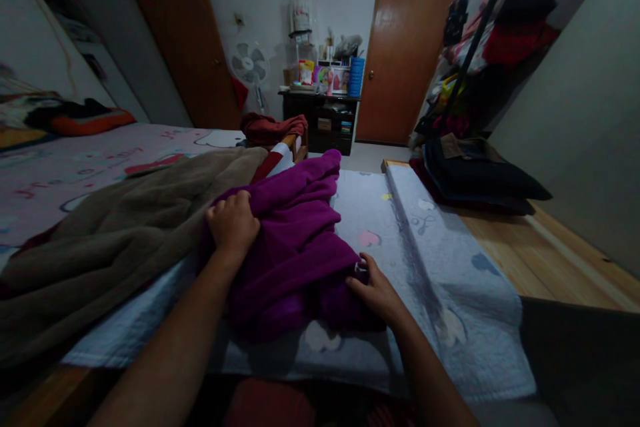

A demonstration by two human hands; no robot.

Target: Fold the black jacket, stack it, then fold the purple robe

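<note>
A purple fleece-like garment [295, 233] lies loosely folded on the pale patterned bed cover [370, 193]. My left hand [233, 225] is closed on its left side, fingers curled over the cloth. At the lower right edge, my right hand [377, 290] pinches the cloth between thumb and fingers, beside a small white tag [360, 267]. The underside of the garment is hidden. To the left, a brown plush blanket [165, 200] is spread close to my left forearm.
A pink printed bed [100, 160] extends to the left. Dark folded clothes [480, 173] are stacked on a wooden ledge [495, 247] at right. A red cloth [273, 128] lies beyond the purple garment. Farther back stand a fan [250, 63] and a dark cabinet [320, 123].
</note>
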